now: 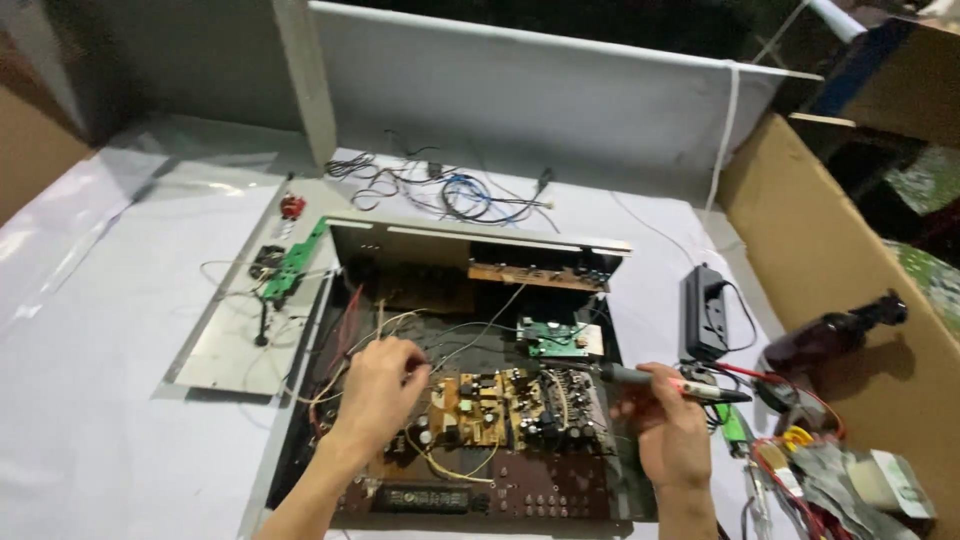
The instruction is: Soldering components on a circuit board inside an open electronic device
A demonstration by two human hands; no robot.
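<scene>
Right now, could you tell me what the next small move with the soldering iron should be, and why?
Probably ease the soldering iron tip left onto the brown circuit board: the right hand holds it just beside the board, while the left hand pinches wires there.

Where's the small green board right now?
In the head view, the small green board sits inside the open chassis, right of centre, just behind the tan board and above the right hand.

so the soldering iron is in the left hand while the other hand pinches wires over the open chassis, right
Not quite: the head view shows the soldering iron in the right hand. It is the left hand that pinches the wires over the open chassis.
</scene>
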